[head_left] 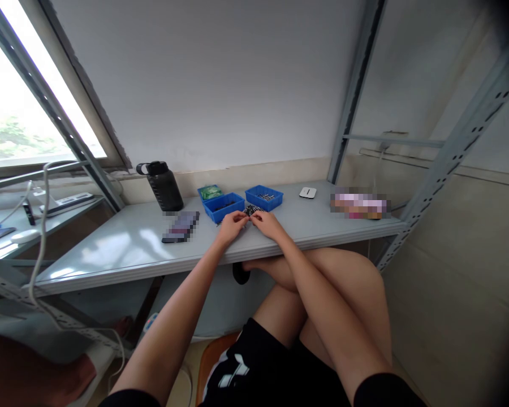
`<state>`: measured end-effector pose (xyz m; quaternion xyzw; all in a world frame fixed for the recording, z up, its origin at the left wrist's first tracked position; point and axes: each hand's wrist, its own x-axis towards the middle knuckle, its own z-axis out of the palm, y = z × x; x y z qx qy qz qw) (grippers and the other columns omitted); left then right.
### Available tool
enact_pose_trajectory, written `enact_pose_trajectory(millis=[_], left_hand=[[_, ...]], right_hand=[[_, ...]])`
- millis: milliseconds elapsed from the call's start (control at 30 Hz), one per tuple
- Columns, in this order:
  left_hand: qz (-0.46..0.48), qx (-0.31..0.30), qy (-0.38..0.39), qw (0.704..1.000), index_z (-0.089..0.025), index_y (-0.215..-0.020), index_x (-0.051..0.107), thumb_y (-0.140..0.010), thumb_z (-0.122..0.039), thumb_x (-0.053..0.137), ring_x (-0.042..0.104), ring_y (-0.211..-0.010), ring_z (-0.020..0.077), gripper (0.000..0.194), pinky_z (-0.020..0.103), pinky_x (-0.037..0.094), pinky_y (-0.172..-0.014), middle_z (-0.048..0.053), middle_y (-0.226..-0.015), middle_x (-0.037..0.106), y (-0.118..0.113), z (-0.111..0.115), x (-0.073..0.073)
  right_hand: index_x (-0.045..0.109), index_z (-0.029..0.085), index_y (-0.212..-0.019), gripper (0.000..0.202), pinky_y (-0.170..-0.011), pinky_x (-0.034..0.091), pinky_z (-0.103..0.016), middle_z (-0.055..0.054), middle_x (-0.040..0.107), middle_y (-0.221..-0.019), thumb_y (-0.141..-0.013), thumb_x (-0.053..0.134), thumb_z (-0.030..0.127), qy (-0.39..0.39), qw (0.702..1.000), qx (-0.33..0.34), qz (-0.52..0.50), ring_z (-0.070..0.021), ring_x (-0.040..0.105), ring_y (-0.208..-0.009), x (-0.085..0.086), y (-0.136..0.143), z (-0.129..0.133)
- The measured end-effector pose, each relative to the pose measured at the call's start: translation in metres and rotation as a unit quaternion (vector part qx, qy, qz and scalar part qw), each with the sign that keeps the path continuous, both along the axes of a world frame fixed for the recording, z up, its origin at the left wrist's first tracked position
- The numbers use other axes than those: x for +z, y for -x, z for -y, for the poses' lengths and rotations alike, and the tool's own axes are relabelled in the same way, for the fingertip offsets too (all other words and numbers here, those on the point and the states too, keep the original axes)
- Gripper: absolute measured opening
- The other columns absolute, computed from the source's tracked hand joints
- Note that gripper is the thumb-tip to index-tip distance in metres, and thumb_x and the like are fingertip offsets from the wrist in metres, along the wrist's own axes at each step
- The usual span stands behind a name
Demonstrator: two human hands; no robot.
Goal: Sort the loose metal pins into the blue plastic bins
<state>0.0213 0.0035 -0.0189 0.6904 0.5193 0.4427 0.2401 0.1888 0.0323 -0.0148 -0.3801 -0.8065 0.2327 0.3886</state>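
Both hands meet above the grey table [152, 257], close to its front edge. My left hand [234, 222] is closed in a pinch, and what it holds is too small to make out. Its fingertips nearly touch those of my right hand [266, 222], which is pinched too, on something hidden. Just behind the fingers lies a pile of small dark and silvery parts [251, 210]. Behind my left hand stands a blue bin [224, 213] with dark pieces inside. Another blue bin [263, 204], behind my right hand, holds small metallic pieces.
A third blue bin [202, 196] holds a green packet [211, 192]. A dark bottle [165, 186] and a blurred phone-like object [180, 227] are to the left. A white square object [307, 193] and a blurred pinkish item [360, 204] lie to the right. Another person's leg [38, 367] shows lower left.
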Motion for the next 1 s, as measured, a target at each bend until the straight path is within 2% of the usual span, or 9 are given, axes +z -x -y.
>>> enact_pose_trajectory(millis=[167, 300, 533, 667, 1000], left_hand=[[-0.008, 0.01, 0.008, 1.0, -0.013, -0.103, 0.061, -0.091, -0.032, 0.057, 0.063, -0.082, 0.016, 0.023, 0.034, 0.055, -0.072, 0.005, -0.098, 0.064, 0.0011, 0.0001, 0.0006], [-0.02, 0.015, 0.011, 1.0, -0.013, -0.105, 0.06, -0.091, -0.032, 0.057, 0.063, -0.085, 0.0167, 0.024, 0.035, 0.055, -0.074, 0.006, -0.1, 0.064, 0.0015, 0.0, 0.0003], [-0.046, 0.005, 0.003, 0.999, -0.013, -0.103, 0.061, -0.091, -0.032, 0.057, 0.063, -0.085, 0.017, 0.023, 0.036, 0.054, -0.076, 0.006, -0.1, 0.064, 0.0008, 0.0011, 0.0014], [-0.052, 0.002, -0.002, 0.999, -0.013, -0.102, 0.062, -0.091, -0.032, 0.057, 0.063, -0.085, 0.017, 0.022, 0.036, 0.054, -0.076, 0.005, -0.099, 0.065, 0.0004, 0.0015, 0.0025], [-0.03, 0.005, -0.008, 0.999, -0.013, -0.1, 0.062, -0.091, -0.032, 0.057, 0.063, -0.083, 0.0163, 0.022, 0.035, 0.054, -0.074, 0.005, -0.096, 0.065, -0.0005, 0.0032, 0.0045]], right_hand=[[0.063, 0.019, -0.075, 0.023, -0.067, 0.039, -0.023, -0.001, 0.066, -0.072, -0.089, 0.047, 0.027, 0.012, 1.0, -0.004, -0.016, -0.0147, 0.057, -0.07, -0.0014, 0.0001, -0.0016], [0.062, 0.02, -0.081, 0.026, -0.069, 0.041, -0.023, -0.001, 0.068, -0.074, -0.092, 0.04, 0.028, 0.026, 0.999, -0.005, -0.032, -0.0144, 0.059, -0.071, -0.0005, 0.0, -0.0023], [0.061, 0.019, -0.076, 0.034, -0.068, 0.041, -0.024, -0.002, 0.067, -0.073, -0.093, 0.042, 0.043, 0.028, 0.999, -0.006, -0.038, -0.0148, 0.059, -0.07, 0.0012, -0.0001, 0.0002], [0.062, 0.019, -0.076, 0.029, -0.067, 0.041, -0.024, -0.002, 0.066, -0.073, -0.091, 0.046, 0.039, 0.022, 0.999, -0.004, -0.032, -0.0149, 0.059, -0.071, -0.0006, -0.0001, 0.0], [0.065, 0.019, -0.093, 0.018, -0.071, 0.043, -0.026, -0.004, 0.069, -0.081, -0.087, 0.053, 0.032, 0.025, 0.999, -0.013, -0.016, -0.0166, 0.061, -0.076, -0.0038, 0.0002, -0.0041]])
